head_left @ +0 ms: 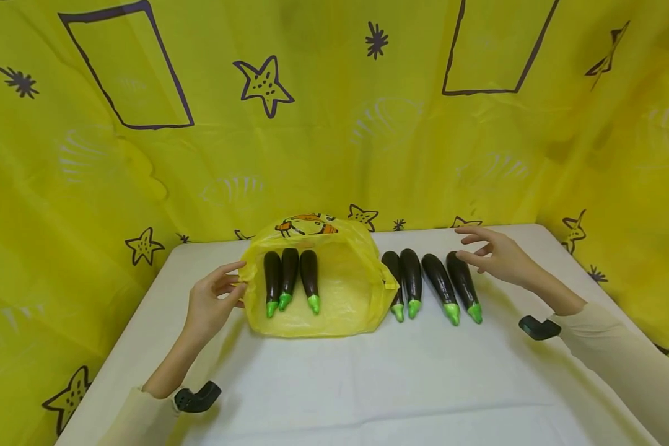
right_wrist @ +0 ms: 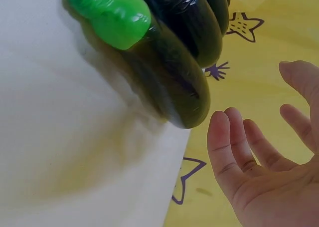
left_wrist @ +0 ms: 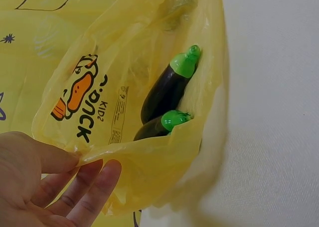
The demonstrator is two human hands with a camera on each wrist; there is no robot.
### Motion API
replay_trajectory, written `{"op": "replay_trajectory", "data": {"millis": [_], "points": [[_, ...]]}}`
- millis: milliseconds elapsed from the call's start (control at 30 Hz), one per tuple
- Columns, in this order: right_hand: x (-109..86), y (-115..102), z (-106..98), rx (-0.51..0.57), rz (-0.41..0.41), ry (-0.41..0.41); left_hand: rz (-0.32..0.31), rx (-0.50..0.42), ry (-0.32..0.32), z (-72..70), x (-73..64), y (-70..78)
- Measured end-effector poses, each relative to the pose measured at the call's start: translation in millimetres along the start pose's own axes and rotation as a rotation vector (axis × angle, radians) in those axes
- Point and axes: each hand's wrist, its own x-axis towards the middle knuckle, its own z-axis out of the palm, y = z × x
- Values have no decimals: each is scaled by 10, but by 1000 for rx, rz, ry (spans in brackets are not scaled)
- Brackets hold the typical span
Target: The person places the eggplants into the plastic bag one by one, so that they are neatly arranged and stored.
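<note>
A yellow plastic bag (head_left: 345,310) lies on its side with its mouth toward me, and three eggplants (head_left: 309,272) with green stem ends are inside it. My left hand (head_left: 209,306) pinches the bag's left rim between thumb and fingers; the left wrist view shows the rim (left_wrist: 117,149) in that pinch and two of the eggplants (left_wrist: 169,92). Several more eggplants (head_left: 437,279) lie in a row just right of the bag. Over the top end of the rightmost eggplant (right_wrist: 169,72), my right hand (head_left: 502,254) hovers with parted, slightly bent fingers, holding nothing.
A white cloth covers the table (head_left: 334,384). Behind it and along both sides hangs a yellow curtain (head_left: 323,142) printed with stars and frames. Dark devices (head_left: 197,396) are strapped to both wrists.
</note>
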Motion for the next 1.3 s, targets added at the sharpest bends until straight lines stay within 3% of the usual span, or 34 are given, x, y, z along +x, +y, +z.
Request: {"op": "replay_trajectory", "data": {"millis": [267,800,1300], "points": [[-31,100,9,12,34,-27,-11,3,-3,6,-1,0],[-101,212,53,136,133,-257,-11,-11,-1,16,6,-6],[-107,253,71,149,134,-310,-5,-14,0,13,3,-21]]}}
